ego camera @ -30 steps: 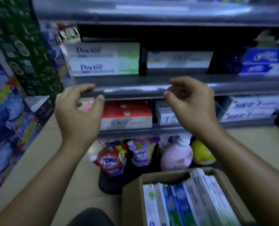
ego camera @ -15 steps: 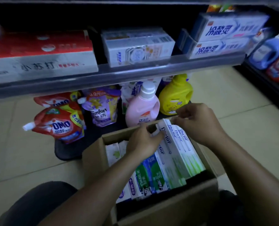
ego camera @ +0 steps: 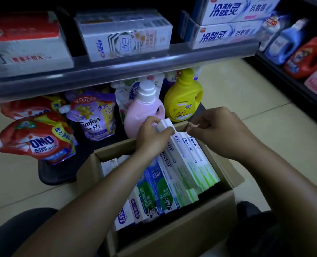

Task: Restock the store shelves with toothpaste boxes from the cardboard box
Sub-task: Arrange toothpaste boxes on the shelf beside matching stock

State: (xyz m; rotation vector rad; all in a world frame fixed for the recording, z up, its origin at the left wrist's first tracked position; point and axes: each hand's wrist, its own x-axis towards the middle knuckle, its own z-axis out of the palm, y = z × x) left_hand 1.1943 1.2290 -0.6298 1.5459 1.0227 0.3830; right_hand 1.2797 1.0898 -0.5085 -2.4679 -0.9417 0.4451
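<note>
Beige floor tiles [ego camera: 246,93] lie bare to the right of an open cardboard box [ego camera: 181,230], between it and a dark side rack holding detergent jugs [ego camera: 306,54]. Overhead, the grey shelf lip [ego camera: 117,71] juts out above the box's far rim, where a pink bottle [ego camera: 143,110] and a yellow bottle [ego camera: 183,95] stand just beside it. The left hand [ego camera: 152,138] is clamped on the raised end of a white Doctor toothpaste box [ego camera: 180,154]; the right hand [ego camera: 219,132] hovers at the neighbouring boxes' tops, fingers curled loosely, gripping nothing visible.

Toothpaste boxes [ego camera: 183,164] upright in cardboard box [ego camera: 172,229] on floor, before bottles [ego camera: 144,108] under shelf [ego camera: 117,71].
</note>
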